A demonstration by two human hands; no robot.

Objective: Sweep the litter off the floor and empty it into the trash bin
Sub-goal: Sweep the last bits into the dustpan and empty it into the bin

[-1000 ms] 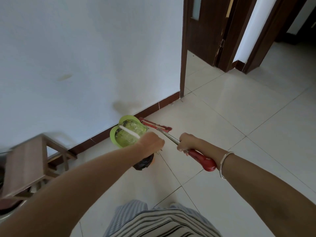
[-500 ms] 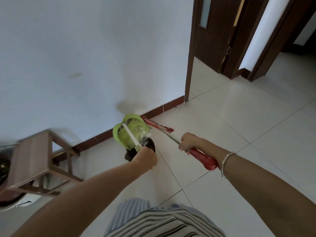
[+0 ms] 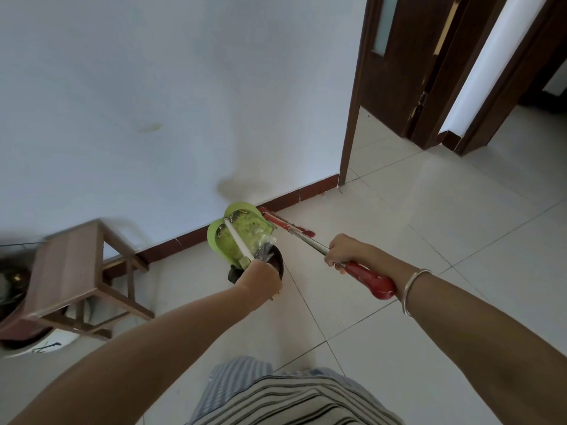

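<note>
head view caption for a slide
Left hand holds green dustpan over black bin; right hand grips red broom.

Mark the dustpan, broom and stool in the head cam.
dustpan [image 3: 248, 230], head view, on the green inner face of the pan.
broom [image 3: 372, 280], head view, on the red grip at the handle's near end.
stool [image 3: 64, 268], head view, on the wooden seat top.

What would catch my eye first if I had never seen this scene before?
The bright green dustpan near the wall stands out first, tipped over a dark trash bin and held by the left hand. Beside it, the right hand grips a red-handled broom. A wooden stool stands at the left.
</note>
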